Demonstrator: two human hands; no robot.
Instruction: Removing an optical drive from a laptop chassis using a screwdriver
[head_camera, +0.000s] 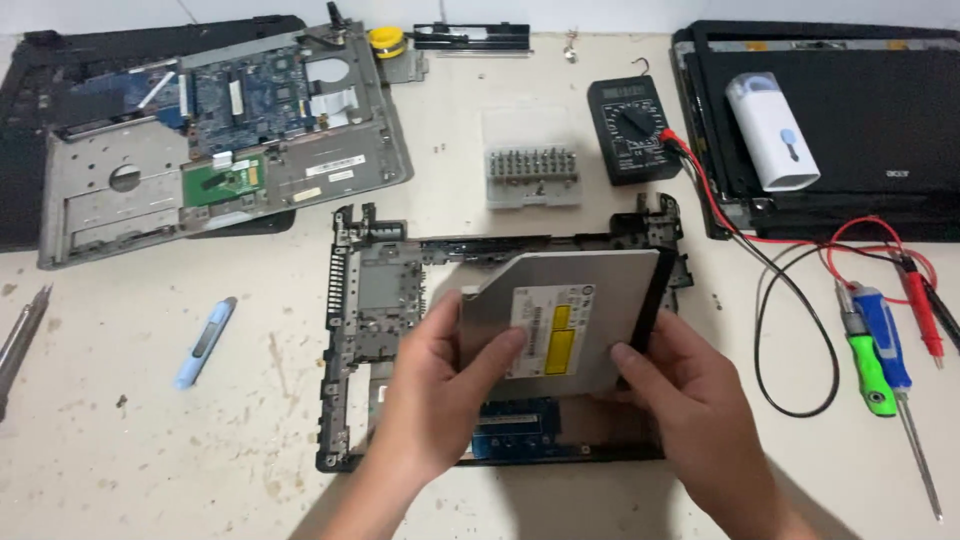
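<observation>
Left hand (440, 385) gripping optical drive (572, 318) at its left end, thumb on top face, other fingers curled beneath, pinching the metal casing. Right hand (690, 400) clamped on the drive's right near corner, thumb on top by the black front bezel, remaining fingers wrapped under the edge. Drive held tilted, lifted just above stripped laptop base (365, 300), which lies at the near middle of the table (150, 450). White and yellow labels on the drive's top face.

Opened laptop chassis with blue motherboard (230, 130) at far left corner of table. Clear screwdriver bit case (532, 165) beyond the base, toward far edge. Black multimeter (632, 128) just right of bit case, red and black leads (790, 300) trailing toward right edge. Closed black laptop (850, 130) at far right corner, white handheld device (770, 130) lying on it. Green and blue screwdrivers (878, 345) near right edge. Light blue utility knife (205, 342) left of base. Metal tool (20, 340) at left edge. Yellow tape roll (387, 41) at far edge.
</observation>
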